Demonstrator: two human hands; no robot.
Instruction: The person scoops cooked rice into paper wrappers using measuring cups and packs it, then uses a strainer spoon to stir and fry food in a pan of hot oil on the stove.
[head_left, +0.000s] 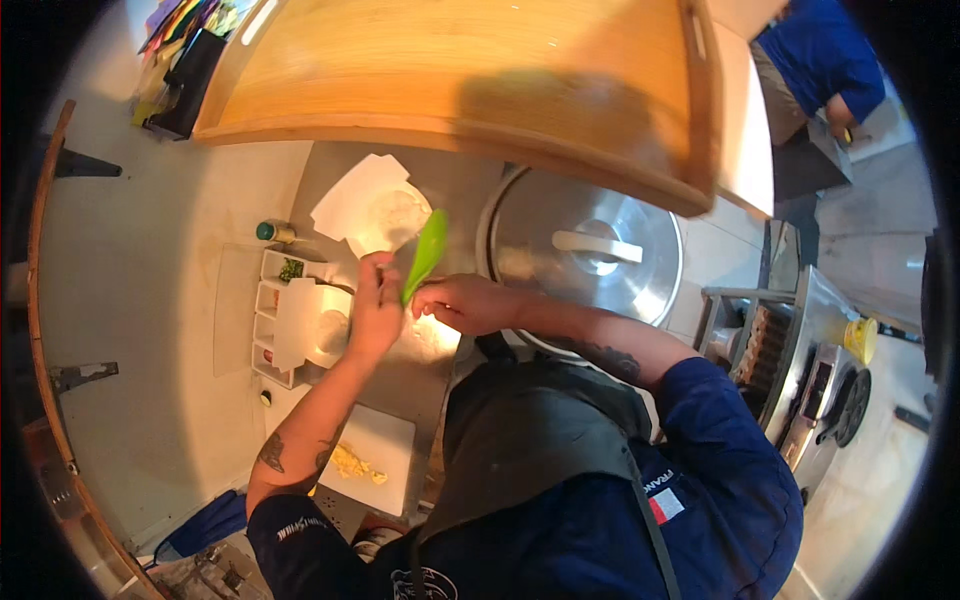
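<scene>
My left hand (381, 307) is over the steel counter (330, 165), fingers drawn together. Close to its right is my right hand (469, 304), with curled fingers. A bright green spoon-like utensil (427, 247) stands up between them; I cannot tell which hand grips its narrow lower end. Beyond my left hand, an unfolded white takeaway box (352, 206) bears a pale round food (397, 216). A second open white box (296, 315), left of my left hand, also has a pale round food (330, 330) in it. Glare hides what lies beneath my right fingers.
A white divided tray (259, 326) with chopped green herbs (291, 270) and a green-capped jar (274, 232) line the left wall. Yellow pieces (352, 461) lie on a white cutting board (397, 442). A large lidded pot (525, 240) stands right, below a wooden tray (420, 45). Another person (825, 60) is far right.
</scene>
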